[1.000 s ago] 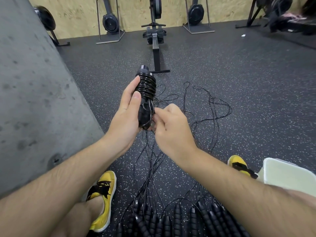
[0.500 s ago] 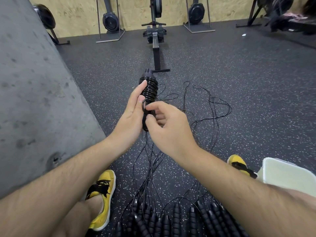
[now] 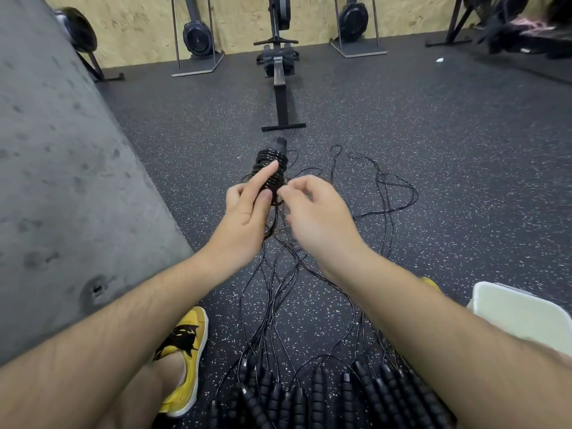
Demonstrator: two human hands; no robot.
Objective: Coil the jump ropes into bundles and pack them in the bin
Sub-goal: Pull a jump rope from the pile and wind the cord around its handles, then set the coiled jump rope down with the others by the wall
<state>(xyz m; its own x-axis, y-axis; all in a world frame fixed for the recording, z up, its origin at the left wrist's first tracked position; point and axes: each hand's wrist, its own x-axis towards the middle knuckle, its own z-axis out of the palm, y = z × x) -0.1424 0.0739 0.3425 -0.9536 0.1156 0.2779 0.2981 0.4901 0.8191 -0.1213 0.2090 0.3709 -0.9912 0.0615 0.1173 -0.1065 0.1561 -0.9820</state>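
Black glossy cord wound tightly round ribbed handles forms the jump-rope bundle [image 3: 272, 171], held in the air well left of and beyond the white rectangular plastic bin [image 3: 520, 314]. The left hand [image 3: 244, 218] grasps it, forefinger laid along the coils. The right hand [image 3: 318, 218] has its fingers [image 3: 283, 191] curled, apparently pinching the slack cord [image 3: 272, 226] beside the bundle. To finish well, I judge, pull that tail taut and tuck it under a coil while the left hand presses the wraps. Uncoiled black ropes [image 3: 387, 193] lie on the floor left of the bin.

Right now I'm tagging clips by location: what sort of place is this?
Most likely a gym: a rowing machine on a speckled rubber floor, with jump ropes spread across it.
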